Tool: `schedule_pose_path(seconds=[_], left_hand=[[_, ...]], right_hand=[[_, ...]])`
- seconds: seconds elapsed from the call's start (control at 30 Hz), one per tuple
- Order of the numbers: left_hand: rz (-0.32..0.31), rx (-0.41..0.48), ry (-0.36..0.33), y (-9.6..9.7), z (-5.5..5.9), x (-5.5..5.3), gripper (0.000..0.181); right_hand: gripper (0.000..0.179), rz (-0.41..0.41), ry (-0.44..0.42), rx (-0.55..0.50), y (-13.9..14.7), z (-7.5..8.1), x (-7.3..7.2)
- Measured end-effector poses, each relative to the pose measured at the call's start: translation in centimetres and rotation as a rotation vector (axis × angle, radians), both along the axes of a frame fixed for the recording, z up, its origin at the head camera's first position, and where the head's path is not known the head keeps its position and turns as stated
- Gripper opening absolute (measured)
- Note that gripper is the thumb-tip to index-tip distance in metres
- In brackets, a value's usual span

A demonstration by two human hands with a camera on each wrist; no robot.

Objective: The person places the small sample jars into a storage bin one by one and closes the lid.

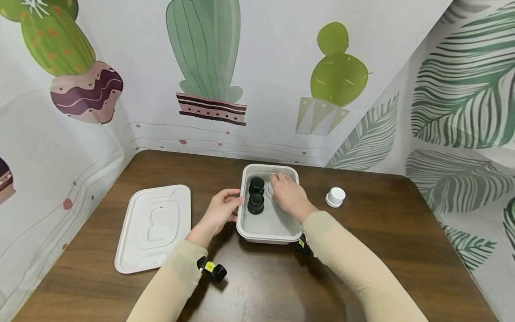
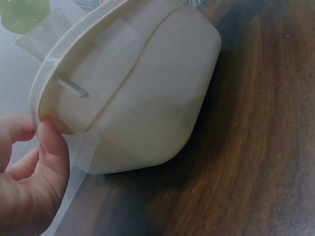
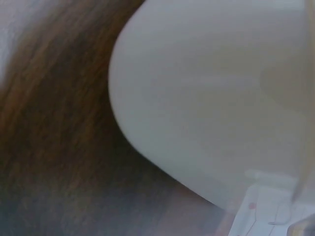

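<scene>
A light grey plastic storage box (image 1: 265,237) stands uncovered on the table. My left hand (image 1: 221,208) pinches its left rim between thumb and fingers; the left wrist view shows the fingertips at the rim of the box (image 2: 152,103). Reaching inside over the right wall, my right hand (image 1: 289,194) holds a white jar (image 1: 270,190) by its top, largely covered by the fingers. Left of that jar, two black jars (image 1: 256,203) stand one behind the other in the box. The right wrist view has only the outer wall of the box (image 3: 197,98), with the hand hidden.
Another white jar (image 1: 335,197), with a wider base, stands on the table to the right of the box. A white lid (image 1: 162,226) lies flat at the left. Behind the brown table (image 1: 257,286) hangs a cactus-print cloth (image 1: 273,89).
</scene>
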State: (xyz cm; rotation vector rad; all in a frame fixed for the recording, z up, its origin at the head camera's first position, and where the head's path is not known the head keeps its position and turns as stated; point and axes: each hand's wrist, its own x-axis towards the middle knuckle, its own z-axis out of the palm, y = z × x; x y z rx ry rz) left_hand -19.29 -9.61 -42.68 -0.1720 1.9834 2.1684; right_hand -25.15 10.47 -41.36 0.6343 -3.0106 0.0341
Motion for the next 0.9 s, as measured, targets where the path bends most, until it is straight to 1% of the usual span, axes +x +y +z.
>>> schedule_pose_path(seconds=[0.23,0.3,0.4,0.53,0.77,0.9], left_hand=[[0.015,0.001,0.002,0.1,0.1,0.0,0.034],[0.020,-0.005,-0.003,0.2,0.1,0.0,0.033],[0.030,-0.003,-0.011,0.3,0.0,0.1,0.033],[0.032,-0.001,-0.016,0.5,-0.2,0.1,0.032],[0.045,-0.014,-0.018,0.3,-0.1,0.2,0.032],[0.046,-0.016,-0.015,0.3,0.0,0.3,0.032]], right_hand=[[0.043,0.001,0.010,-0.041,0.0,0.4,0.1],[0.045,0.009,0.012,-0.051,0.0,0.4,0.1],[0.050,0.008,0.014,-0.098,0.1,0.4,0.1],[0.054,-0.012,0.008,-0.214,0.4,0.4,0.1],[0.054,0.006,0.009,-0.503,0.9,0.8,0.0],[0.056,0.019,0.014,-0.589,1.3,0.8,0.1]])
